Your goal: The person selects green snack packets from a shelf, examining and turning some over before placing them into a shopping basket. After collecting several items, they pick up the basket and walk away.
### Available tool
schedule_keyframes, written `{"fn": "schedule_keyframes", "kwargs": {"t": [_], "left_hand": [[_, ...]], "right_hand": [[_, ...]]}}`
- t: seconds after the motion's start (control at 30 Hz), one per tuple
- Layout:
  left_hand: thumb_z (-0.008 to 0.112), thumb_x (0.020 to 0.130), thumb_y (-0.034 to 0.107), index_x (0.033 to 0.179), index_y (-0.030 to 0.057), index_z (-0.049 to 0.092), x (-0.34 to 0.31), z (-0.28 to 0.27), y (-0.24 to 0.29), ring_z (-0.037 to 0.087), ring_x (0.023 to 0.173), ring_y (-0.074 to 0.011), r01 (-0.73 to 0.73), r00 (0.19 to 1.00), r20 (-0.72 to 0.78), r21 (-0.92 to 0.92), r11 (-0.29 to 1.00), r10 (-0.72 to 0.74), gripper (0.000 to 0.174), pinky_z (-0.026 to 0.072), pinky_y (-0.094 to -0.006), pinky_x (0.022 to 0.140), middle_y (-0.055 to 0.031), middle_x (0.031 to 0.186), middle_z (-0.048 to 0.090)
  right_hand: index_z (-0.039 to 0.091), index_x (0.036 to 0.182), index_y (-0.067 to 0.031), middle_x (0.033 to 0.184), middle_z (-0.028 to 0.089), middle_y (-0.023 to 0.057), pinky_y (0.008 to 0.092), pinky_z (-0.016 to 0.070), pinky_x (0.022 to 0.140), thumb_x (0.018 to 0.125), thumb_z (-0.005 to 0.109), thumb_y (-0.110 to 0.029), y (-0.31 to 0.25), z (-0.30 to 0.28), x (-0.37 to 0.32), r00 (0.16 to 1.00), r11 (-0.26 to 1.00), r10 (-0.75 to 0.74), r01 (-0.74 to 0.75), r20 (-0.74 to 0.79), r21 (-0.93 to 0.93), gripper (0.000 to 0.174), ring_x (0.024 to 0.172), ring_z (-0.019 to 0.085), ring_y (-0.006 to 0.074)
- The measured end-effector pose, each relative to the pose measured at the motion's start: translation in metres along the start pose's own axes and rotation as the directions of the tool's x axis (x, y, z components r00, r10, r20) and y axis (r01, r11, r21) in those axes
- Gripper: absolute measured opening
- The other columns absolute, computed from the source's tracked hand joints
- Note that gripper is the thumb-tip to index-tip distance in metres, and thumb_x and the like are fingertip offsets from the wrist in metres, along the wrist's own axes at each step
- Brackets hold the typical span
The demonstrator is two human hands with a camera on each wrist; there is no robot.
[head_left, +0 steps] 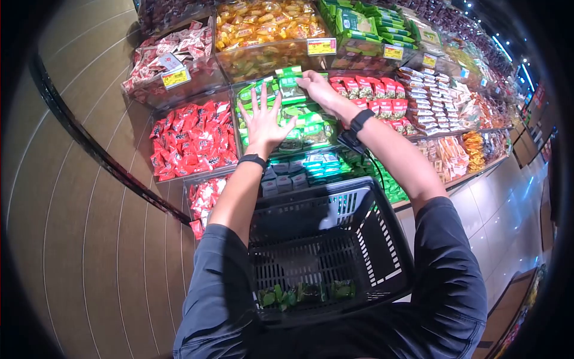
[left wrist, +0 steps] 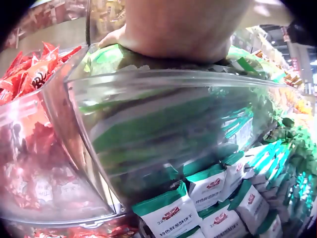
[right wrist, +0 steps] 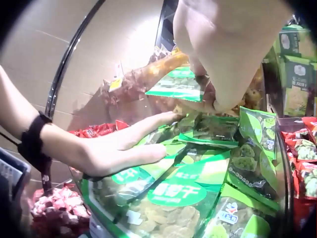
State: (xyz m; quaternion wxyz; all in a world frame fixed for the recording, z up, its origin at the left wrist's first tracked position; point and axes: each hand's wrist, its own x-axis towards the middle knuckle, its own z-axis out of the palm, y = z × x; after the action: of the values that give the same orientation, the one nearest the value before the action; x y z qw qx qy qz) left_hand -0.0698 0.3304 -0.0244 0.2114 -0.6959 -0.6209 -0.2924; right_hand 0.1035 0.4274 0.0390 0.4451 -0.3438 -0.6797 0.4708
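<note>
My right hand (head_left: 323,93) pinches a green-and-white packet (head_left: 290,85) by its edge above the back of a clear bin of green packets (head_left: 311,124). The right wrist view shows that packet (right wrist: 178,84) held between thumb and fingers of the right hand (right wrist: 218,54). With fingers spread, my left hand (head_left: 263,122) rests on the green packets at the bin's left side. In the left wrist view the left hand (left wrist: 183,25) is seen only in part, over the bin's clear front wall (left wrist: 163,74); its fingertips are mostly hidden.
A black shopping basket (head_left: 299,263) with several small green packets (head_left: 311,292) inside is below my arms. Red packets (head_left: 194,140) fill the bin to the left, red-and-green ones (head_left: 373,90) the bin to the right. Yellow sweets (head_left: 263,24) lie behind; white-and-teal packets (left wrist: 171,213) sit below.
</note>
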Motion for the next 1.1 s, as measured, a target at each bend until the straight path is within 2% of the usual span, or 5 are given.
{"fn": "schedule_keyframes", "kwargs": {"t": [0.47, 0.67, 0.7, 0.83, 1.1], "left_hand": [[0.060, 0.084, 0.061, 0.140, 0.0126, 0.059, -0.004, 0.009, -0.003, 0.023, 0.150, -0.0397, -0.002, 0.999, -0.035, -0.046, 0.999, 0.000, 0.074, 0.0076, -0.0703, 0.117, -0.0156, 0.164, 0.025], [0.060, 0.084, 0.060, 0.126, 0.0128, 0.066, -0.001, -0.010, 0.001, 0.038, 0.139, -0.0390, 0.090, 0.979, 0.196, -0.150, 0.985, -0.060, 0.064, 0.0051, -0.0718, 0.116, -0.0221, 0.132, 0.055], [0.061, 0.084, 0.059, 0.128, 0.0128, 0.065, -0.005, 0.000, 0.000, 0.043, 0.133, -0.0373, 0.036, 0.998, 0.047, -0.090, 0.995, -0.032, 0.064, 0.0075, -0.0718, 0.116, -0.0209, 0.127, 0.056], [0.064, 0.082, 0.055, 0.151, 0.0150, 0.042, -0.006, 0.010, -0.009, 0.033, 0.143, -0.0403, -0.034, 0.999, -0.019, -0.080, 0.996, 0.033, 0.083, 0.0145, -0.0712, 0.116, -0.0157, 0.152, 0.044], [0.063, 0.081, 0.047, 0.146, 0.0124, 0.048, -0.008, 0.012, -0.008, 0.032, 0.143, -0.0403, -0.051, 0.993, -0.116, -0.326, 0.944, 0.014, 0.076, 0.0214, -0.0632, 0.118, -0.0169, 0.148, 0.047]], "right_hand": [[0.054, 0.085, -0.0107, 0.079, 0.053, -0.0037, 0.0265, 0.0400, 0.066, 0.098, 0.065, -0.019, -0.006, 0.014, 0.006, 0.997, 0.981, 0.051, -0.061, -0.060, -0.184, 0.019, 0.073, 0.046, 0.0075], [0.071, 0.087, -0.0005, 0.091, 0.074, 0.0190, 0.0377, 0.0555, 0.084, 0.078, 0.078, -0.022, -0.038, 0.094, 0.031, 0.981, 0.852, -0.072, -0.033, -0.180, -0.522, 0.024, 0.089, 0.073, 0.0314], [0.073, 0.087, 0.0002, 0.095, 0.073, 0.0225, 0.0405, 0.0556, 0.088, 0.076, 0.077, -0.020, -0.037, 0.104, 0.039, 0.984, 0.834, -0.041, -0.063, -0.175, -0.548, 0.024, 0.095, 0.072, 0.0363], [0.075, 0.094, 0.0019, 0.103, 0.072, 0.0259, 0.0445, 0.0553, 0.094, 0.075, 0.077, -0.019, -0.026, 0.134, 0.063, 0.984, 0.736, -0.060, -0.070, -0.167, -0.673, 0.028, 0.103, 0.070, 0.0393], [0.074, 0.096, 0.0041, 0.106, 0.070, 0.0290, 0.0452, 0.0558, 0.093, 0.075, 0.078, -0.018, -0.026, 0.147, 0.063, 0.991, 0.639, -0.072, -0.040, -0.112, -0.768, 0.031, 0.104, 0.068, 0.0421]]}}
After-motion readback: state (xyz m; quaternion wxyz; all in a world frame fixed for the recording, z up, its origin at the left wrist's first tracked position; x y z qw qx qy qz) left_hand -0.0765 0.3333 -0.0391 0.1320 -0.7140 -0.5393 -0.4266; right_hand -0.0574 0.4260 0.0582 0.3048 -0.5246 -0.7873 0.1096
